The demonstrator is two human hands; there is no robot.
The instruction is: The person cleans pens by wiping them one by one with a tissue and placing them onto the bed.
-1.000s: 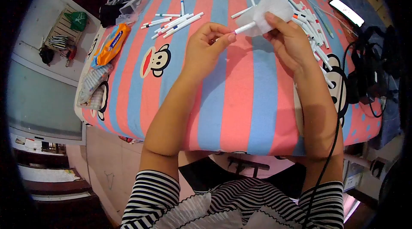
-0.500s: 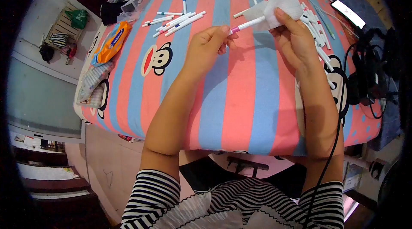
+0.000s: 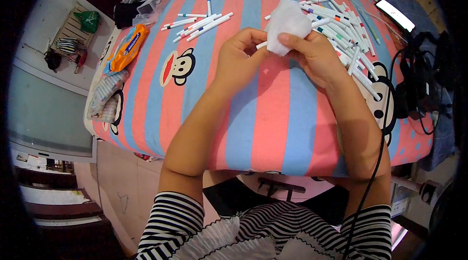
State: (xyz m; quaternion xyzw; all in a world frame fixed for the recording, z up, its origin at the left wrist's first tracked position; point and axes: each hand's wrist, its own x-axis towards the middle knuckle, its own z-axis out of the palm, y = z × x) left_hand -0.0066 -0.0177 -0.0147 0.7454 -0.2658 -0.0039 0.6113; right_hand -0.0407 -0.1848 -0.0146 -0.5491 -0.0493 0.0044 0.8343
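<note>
Over the striped bedspread [image 3: 270, 128], my left hand [image 3: 239, 57] is closed on a white marker pen [image 3: 262, 44], of which only a short end shows. My right hand [image 3: 319, 57] pinches a white wipe [image 3: 288, 20] between thumb and fingers. The wipe covers the rest of that pen, so its pink part is out of sight. Just beyond my right hand lies a heap of white marker pens [image 3: 336, 30] with coloured bands. A smaller group of pens [image 3: 209, 27] rests farther left on the bedspread.
An orange and blue plastic packet [image 3: 128, 49] lies by the bed's left edge, near a clear plastic box [image 3: 150, 10]. At the right are a phone with a lit screen [image 3: 396, 15] and black cables [image 3: 414, 84]. One cable hangs across my right arm.
My right hand and the wipe have moved left and down along the pen, close to my left hand. The pen's pink part is now covered, and more of the right heap shows.
</note>
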